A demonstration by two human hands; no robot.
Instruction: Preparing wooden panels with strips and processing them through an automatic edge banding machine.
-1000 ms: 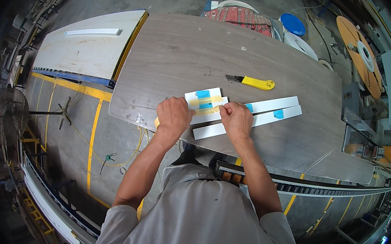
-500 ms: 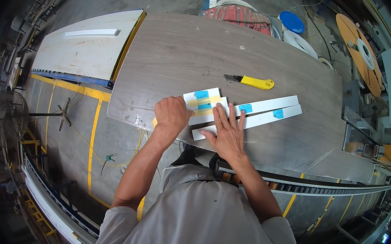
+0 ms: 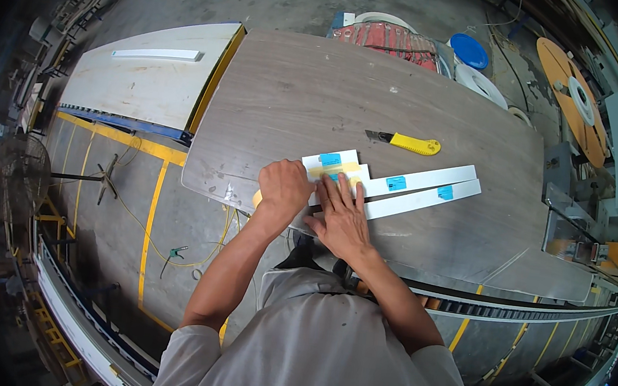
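"Left hand (image 3: 285,188) first: how does it look?"

"Curled into a fist at the left end of the white pieces. I can't tell whether it grips anything."

"And the right hand (image 3: 342,218)?"

"Palm down, fingers spread, with its fingertips pressed on the taped pieces; nothing is clasped in it."

"What's all this lying on?"

"A big grey-brown table (image 3: 280,101). Past its left edge stands a smaller white panel (image 3: 140,95); beyond the far edge sits a red bundle (image 3: 387,40)."

"Go on, down in size."

"Two long white strips, an upper one (image 3: 433,178) and a lower one (image 3: 412,203), run out to the right of the right hand, with a thin wedge of tabletop showing between them."

"Then?"

"A yellow utility knife (image 3: 415,144), beyond the strips, blade pointing left. Nearer the hands, a short white piece (image 3: 348,157) lies by the upper strip's left end."

"What crosses it?"

"Yellow tape (image 3: 347,168), partly under the right fingers."

"Anything smaller?"

"Blue labels: one on the short piece (image 3: 329,160), one on each long strip."
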